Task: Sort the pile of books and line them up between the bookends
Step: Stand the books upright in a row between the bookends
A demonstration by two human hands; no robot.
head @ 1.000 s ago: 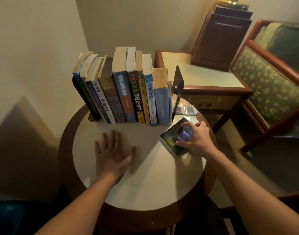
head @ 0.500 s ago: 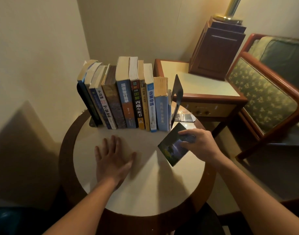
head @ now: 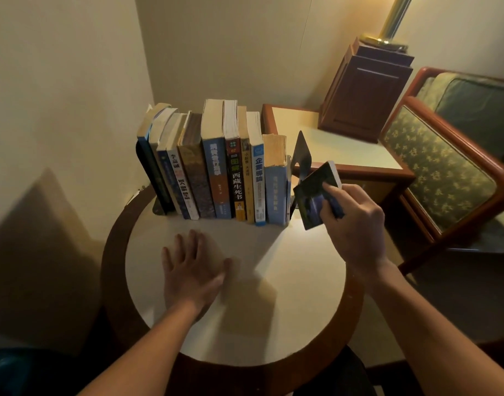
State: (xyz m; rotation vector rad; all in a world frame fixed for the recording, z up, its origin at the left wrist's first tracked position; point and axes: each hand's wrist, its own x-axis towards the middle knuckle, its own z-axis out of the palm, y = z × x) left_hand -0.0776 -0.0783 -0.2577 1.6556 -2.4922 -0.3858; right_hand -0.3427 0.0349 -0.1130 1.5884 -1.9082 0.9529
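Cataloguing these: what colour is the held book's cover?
The book has a dark cover with blue; head view.

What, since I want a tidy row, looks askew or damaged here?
The leftmost books lean left onto the left bookend, while the middle books stand upright. The pale blue book near the right end has a ragged, yellowed top.

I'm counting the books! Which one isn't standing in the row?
The small dark book. The right hand holds it tilted in the air beside the right bookend. All the others stand in the row.
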